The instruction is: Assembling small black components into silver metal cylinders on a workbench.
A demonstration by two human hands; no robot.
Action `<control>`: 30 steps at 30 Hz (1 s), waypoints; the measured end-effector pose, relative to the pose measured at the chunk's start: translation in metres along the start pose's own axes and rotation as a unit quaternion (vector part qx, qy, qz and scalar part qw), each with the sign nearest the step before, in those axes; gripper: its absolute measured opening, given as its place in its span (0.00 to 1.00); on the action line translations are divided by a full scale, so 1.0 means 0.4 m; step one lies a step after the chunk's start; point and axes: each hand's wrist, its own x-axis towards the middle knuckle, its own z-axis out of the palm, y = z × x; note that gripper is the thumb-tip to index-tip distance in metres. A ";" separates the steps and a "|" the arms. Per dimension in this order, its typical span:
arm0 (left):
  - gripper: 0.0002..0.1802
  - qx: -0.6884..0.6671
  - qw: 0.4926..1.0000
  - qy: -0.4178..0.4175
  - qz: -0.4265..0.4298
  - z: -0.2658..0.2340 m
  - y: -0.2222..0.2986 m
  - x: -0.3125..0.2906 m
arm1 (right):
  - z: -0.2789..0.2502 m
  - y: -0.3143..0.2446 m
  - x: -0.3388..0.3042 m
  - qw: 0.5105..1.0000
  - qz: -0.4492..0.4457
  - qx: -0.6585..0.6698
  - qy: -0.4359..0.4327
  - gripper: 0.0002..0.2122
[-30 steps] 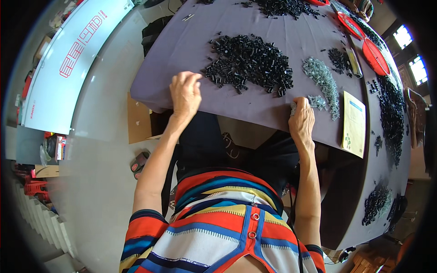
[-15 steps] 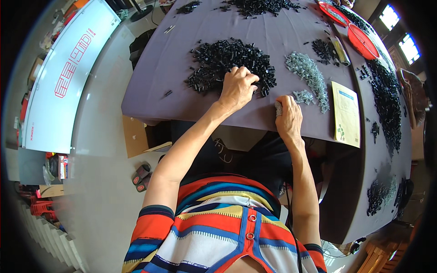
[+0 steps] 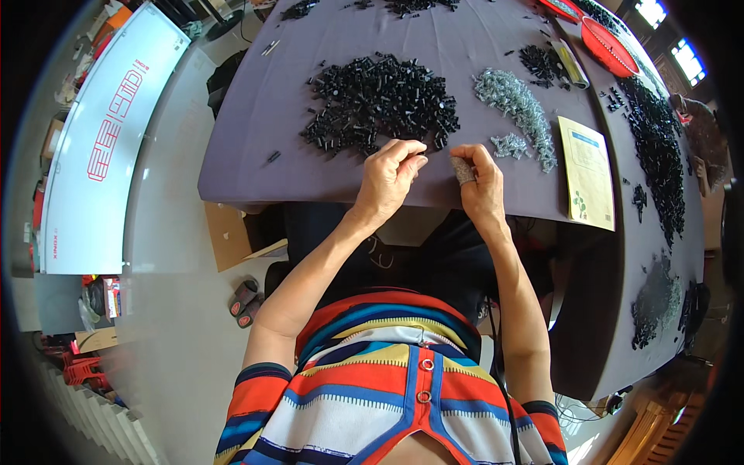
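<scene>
My left hand (image 3: 390,180) is closed in a pinch at the near edge of a heap of small black cylindrical pieces (image 3: 384,97). A bit of something dark shows at its fingertips, likely one of these pieces. Just to the right, my right hand (image 3: 483,190) is also pinched together, apart from the left. A grey wrap (image 3: 463,170) covers its thumb. Whatever its fingertips hold, if anything, is hidden. Beyond the right hand lie a small clump of clear pieces (image 3: 509,146) and a longer curved heap of clear pieces (image 3: 519,108).
A tan paper packet (image 3: 586,174) lies right of the clear pieces on the purple-grey cloth (image 3: 256,147). Farther right are more black pieces (image 3: 655,155) and a red tray (image 3: 608,48). A smaller black heap (image 3: 542,66) sits behind.
My left hand has drawn back from the black heap toward me, its fingertips turning toward the right hand. My right hand has lifted its fingers slightly, and the hands are closer together.
</scene>
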 end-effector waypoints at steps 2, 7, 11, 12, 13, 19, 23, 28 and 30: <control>0.08 -0.025 0.999 0.000 -0.026 0.001 0.008 -0.018 | 0.011 -0.018 -0.008 1.000 0.001 0.015 -0.018 0.16; 0.09 -0.005 1.000 0.004 0.002 -0.003 -0.007 -0.040 | 0.040 -0.028 -0.023 0.997 0.001 0.021 -0.069 0.15; 0.10 0.038 0.999 0.010 0.033 -0.002 0.008 -0.041 | 0.031 -0.039 -0.023 0.997 0.004 0.012 -0.078 0.15; 0.10 0.054 0.997 0.011 0.061 -0.001 0.015 -0.042 | 0.029 -0.036 -0.023 0.997 -0.014 0.004 -0.074 0.14; 0.09 0.053 0.997 0.007 0.063 0.000 0.013 -0.047 | 0.030 -0.038 -0.025 0.997 -0.032 -0.004 -0.069 0.14; 0.09 0.033 0.999 0.024 0.032 -0.009 0.028 -0.068 | 0.032 -0.063 -0.025 0.991 -0.074 -0.053 -0.100 0.10; 0.11 0.008 1.000 0.028 0.008 -0.024 0.031 -0.095 | 0.037 -0.050 -0.034 0.972 0.143 0.136 -0.125 0.04; 0.10 -0.045 0.997 0.062 -0.026 -0.044 0.015 -0.124 | 0.090 -0.077 -0.061 0.979 0.078 0.154 -0.108 0.08; 0.11 -0.070 0.992 0.097 -0.052 -0.058 -0.005 -0.135 | 0.116 -0.102 -0.070 0.992 -0.021 0.069 -0.107 0.10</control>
